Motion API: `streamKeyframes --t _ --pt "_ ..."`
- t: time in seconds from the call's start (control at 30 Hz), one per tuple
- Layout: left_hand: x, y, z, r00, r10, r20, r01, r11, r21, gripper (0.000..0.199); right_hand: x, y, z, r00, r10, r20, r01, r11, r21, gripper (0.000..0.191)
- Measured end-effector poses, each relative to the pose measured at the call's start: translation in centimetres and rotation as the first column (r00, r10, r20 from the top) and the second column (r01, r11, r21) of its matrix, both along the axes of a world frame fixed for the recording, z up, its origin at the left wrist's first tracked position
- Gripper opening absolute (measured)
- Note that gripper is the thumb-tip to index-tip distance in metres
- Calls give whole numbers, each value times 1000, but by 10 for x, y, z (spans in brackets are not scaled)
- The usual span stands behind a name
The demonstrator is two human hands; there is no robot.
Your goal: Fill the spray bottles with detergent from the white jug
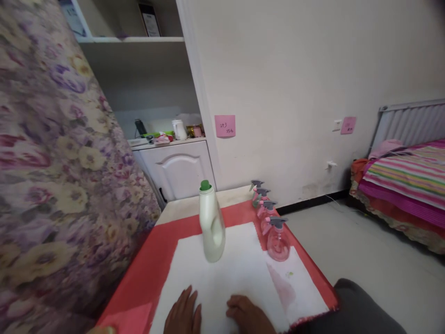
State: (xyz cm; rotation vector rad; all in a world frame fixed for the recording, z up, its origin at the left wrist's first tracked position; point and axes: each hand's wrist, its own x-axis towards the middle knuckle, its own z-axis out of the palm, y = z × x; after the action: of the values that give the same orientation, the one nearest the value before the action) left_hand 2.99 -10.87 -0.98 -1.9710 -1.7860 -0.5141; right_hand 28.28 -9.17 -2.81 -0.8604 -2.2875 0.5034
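My left hand (183, 313) lies flat on a white cloth (215, 283) at the table's near side, fingers stretched out and holding nothing. To its right my right hand (248, 315) rests on the same cloth, its fingers bent and pressed together; whether anything is under them is hidden. Beyond both hands, touching neither, a pale green bottle (212, 227) with a side handle and a green top (205, 185) stands upright on the cloth. Several spray bottles with grey and pink heads stand in a row along the right edge, the nearest one (278, 243) holding pink liquid.
A red cover (149, 253) lies over the table. On the right part of the white cloth is a pinkish wet patch (283, 287). A floral curtain (69, 185) hangs at the left, a cabinet (181, 162) stands behind, and a bed (406, 185) is far right.
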Motion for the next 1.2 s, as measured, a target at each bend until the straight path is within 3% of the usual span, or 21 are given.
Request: streamKeyframes --t 0.2,0.4,0.5,0.57,0.73,0.83,1.0,1.2 --pt "9 -14 -3 1000 26 -17 -27 999 -30 40 12 -23 42 998 -16 -68 12 999 -50 50" --pt "-3 -46 -8 992 126 -20 -126 991 -43 45 17 -33 50 994 -45 -99 40 998 -55 45" --pt "2 -55 -11 980 190 -50 -192 981 -20 48 16 -34 48 991 -61 -121 54 997 -60 42" --pt "16 -56 -17 982 167 -85 -167 986 7 48 12 -35 45 984 -89 -157 82 995 -54 39" --pt "59 -49 -39 986 -93 -140 88 995 -41 59 -5 -42 21 968 -160 -192 171 984 42 45" --pt "63 -49 -44 977 -175 -120 164 982 -92 65 -8 -44 5 979 -135 -150 156 978 137 50" --pt "54 -59 -30 979 -175 -101 157 974 -165 72 -7 -45 -2 980 -132 -149 167 952 256 52" --pt "52 -85 -2 993 -79 -85 56 968 -243 87 -3 -53 -4 978 -170 -119 188 969 163 46"
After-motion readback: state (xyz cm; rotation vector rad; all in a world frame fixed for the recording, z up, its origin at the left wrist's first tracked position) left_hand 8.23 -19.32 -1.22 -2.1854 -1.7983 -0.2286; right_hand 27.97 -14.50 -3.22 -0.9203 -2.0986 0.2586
